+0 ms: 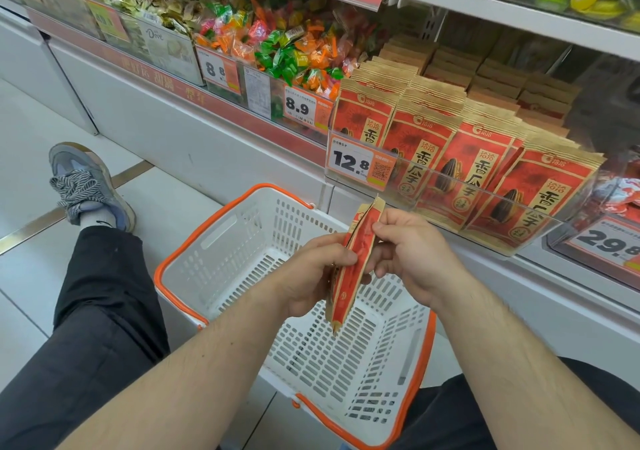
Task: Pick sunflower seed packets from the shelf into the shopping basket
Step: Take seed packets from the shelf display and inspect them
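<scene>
A red and tan sunflower seed packet [358, 262] is held edge-on, upright, above the white shopping basket with an orange rim [221, 241]. My left hand [311, 273] grips its lower left side, and my right hand [412, 255] pinches its upper right edge. The basket stands on the floor between my legs and holds nothing visible. Rows of matching seed packets [460, 165] stand upright on the shelf behind a clear guard, to the upper right of my hands.
A 12.8 price tag [358, 165] hangs on the shelf front. Bins of wrapped candies [291, 47] fill the shelf to the left. My left leg and grey sneaker [90, 186] stretch over the tiled floor. A white cabinet base runs below the shelf.
</scene>
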Demonstrator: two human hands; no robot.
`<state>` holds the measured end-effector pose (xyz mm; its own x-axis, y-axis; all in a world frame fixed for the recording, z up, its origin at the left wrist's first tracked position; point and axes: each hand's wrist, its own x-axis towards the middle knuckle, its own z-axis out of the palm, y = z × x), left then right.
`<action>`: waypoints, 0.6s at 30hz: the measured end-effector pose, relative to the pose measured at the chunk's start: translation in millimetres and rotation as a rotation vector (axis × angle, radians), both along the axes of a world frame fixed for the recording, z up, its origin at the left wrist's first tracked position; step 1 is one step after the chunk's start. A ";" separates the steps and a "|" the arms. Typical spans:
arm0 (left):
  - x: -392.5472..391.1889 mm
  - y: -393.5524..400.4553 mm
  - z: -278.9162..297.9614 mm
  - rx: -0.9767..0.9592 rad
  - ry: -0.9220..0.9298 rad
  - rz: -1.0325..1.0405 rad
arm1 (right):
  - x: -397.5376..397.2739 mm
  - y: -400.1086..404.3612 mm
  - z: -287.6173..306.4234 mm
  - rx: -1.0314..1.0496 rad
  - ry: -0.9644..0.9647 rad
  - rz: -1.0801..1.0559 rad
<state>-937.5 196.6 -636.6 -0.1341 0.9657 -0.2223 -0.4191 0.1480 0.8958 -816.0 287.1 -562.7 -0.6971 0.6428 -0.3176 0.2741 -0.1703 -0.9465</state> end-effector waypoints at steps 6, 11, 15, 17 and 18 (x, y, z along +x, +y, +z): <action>0.9 -1.1 1.6 -0.058 -0.018 0.065 | 1.1 1.0 0.3 0.172 -0.081 0.040; 0.9 0.5 5.4 -0.136 -0.080 0.184 | 10.6 0.0 9.0 0.328 -0.401 0.405; -0.3 2.4 6.6 -0.151 -0.138 0.231 | 10.4 -3.9 7.5 0.378 -0.507 0.583; -0.3 2.5 6.7 -0.140 -0.134 0.256 | 10.1 -3.7 7.6 0.352 -0.475 0.592; 0.1 2.5 6.5 -0.137 -0.128 0.267 | 10.6 -3.2 7.6 0.346 -0.468 0.598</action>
<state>-937.5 199.1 -630.1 -0.3409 0.8604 -0.3789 -0.5674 0.1330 0.8126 -805.4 283.9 -555.1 -0.7969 0.3212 -0.5117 0.6040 0.4085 -0.6843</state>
